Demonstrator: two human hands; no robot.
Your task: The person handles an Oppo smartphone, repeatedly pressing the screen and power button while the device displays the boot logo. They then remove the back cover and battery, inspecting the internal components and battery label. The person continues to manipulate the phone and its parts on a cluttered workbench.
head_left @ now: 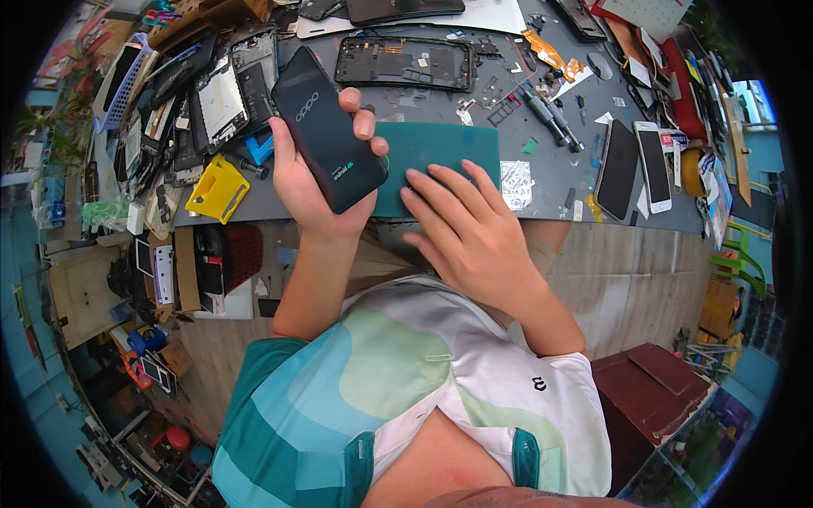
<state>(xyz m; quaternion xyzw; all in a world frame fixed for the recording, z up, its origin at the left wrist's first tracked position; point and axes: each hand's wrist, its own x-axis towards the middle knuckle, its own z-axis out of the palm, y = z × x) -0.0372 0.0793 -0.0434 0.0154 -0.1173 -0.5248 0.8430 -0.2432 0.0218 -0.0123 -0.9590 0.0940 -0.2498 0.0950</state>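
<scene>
Above the grey bench point(550, 182), the left hand point(309, 182) grips a black phone point(329, 127) while the right hand point(474, 233) lies flat, fingers spread, on a green mat point(449, 148).

phone point(329, 129): showing black, glossy back
mat point(440, 152): showing teal green, plain
bench point(550, 173): looking dark grey
bracket point(218, 190): showing yellow
2 phones at rt: one black point(617, 168), one white point(653, 165)
shirt point(406, 398): showing white/mint/teal blotches

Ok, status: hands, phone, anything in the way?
Left hand grips dark phone, back up. Right hand flat on teal mat. Phone frame, screwdrivers lie beyond, apart.
</scene>
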